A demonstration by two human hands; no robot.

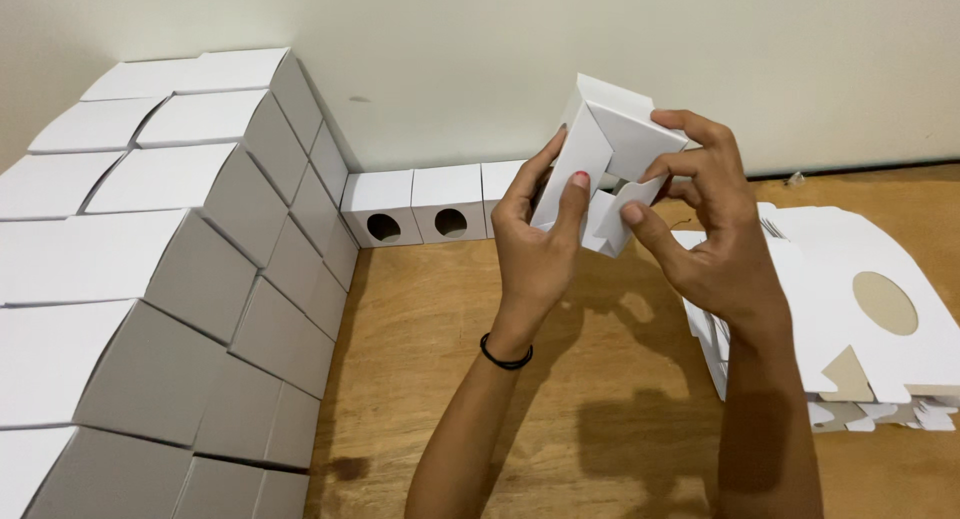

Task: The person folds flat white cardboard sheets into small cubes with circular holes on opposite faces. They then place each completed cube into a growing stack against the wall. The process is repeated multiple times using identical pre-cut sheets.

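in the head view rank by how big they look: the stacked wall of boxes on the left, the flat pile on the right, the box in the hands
1. wall of boxes, helped by nearness
2. flat pile, partly cut off at the frame edge
3. box in the hands

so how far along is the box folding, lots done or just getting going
Well along, it seems. Done: a big stack of folded white boxes fills the left side, and more folded boxes line the wall. In hand: the left hand and right hand hold one half-folded box, flaps open. Left: a pile of flat box blanks on the right.
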